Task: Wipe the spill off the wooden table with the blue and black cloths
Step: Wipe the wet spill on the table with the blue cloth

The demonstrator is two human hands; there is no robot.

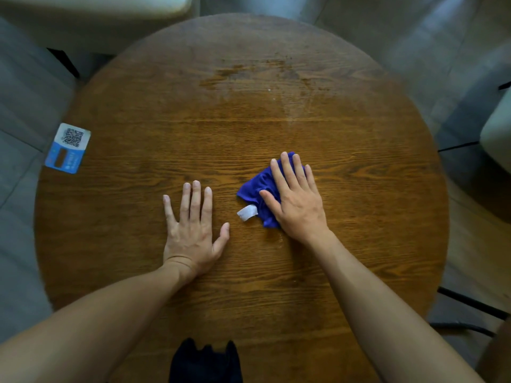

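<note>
On the round wooden table [359, 189], my right hand [296, 200] lies flat on a crumpled blue cloth [253, 189] with a white tag, pressing it down right of centre. Flat on the bare wood to the left of the cloth rests my left hand [192, 225], fingers spread, holding nothing. A wet, darker streaky spill [249, 76] spreads across the far half of the table, well beyond both hands. The black cloth [206, 362] lies bunched at the near edge between my forearms.
A blue and white card with a QR code [68, 147] is stuck at the table's left edge. Pale chairs stand past the far left rim [96, 20] and at the right [497, 134]. Grey floor surrounds the table.
</note>
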